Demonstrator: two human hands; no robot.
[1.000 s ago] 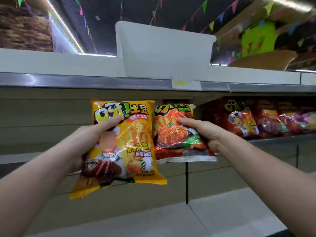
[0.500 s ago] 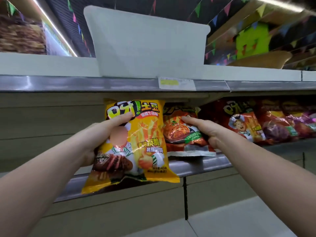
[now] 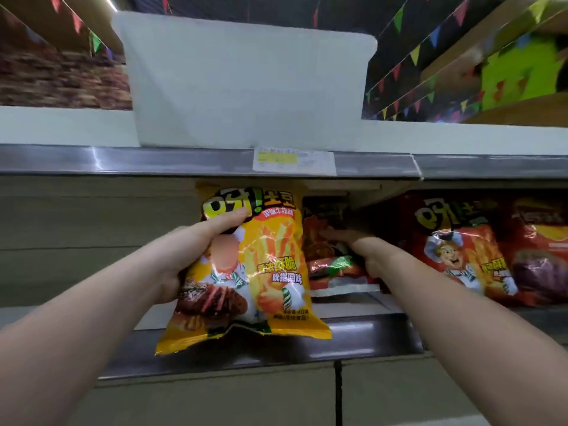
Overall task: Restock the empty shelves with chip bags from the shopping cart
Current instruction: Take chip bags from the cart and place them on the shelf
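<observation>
Currently both hands are raised to the shelf (image 3: 353,336), each with one bag. Left hand (image 3: 187,256) grips the yellow chip bag (image 3: 261,272) along its left edge: thumb across the printed front near the top, fingers wrapped behind and out of sight. Bag hangs upright in front of the shelf's metal front lip, its bottom seam overlapping the lip, not resting on the shelf surface. Right hand (image 3: 365,252) holds the red chip bag (image 3: 332,265) from its right side, thumb stretched over the front, fingers hidden behind the bag. This bag is inside the shelf bay, just behind the front lip; whether its lower seam touches the shelf surface cannot be told. It sits immediately right of the yellow bag, partly covered by it. Further right on the same shelf stands a row of stocked red bags (image 3: 461,250), the nearest just beside the right wrist. Left part of the shelf shows only the grey back panel. Above, the upper shelf edge carries a price label (image 3: 293,159), with a white divider panel (image 3: 246,84) standing over it.
</observation>
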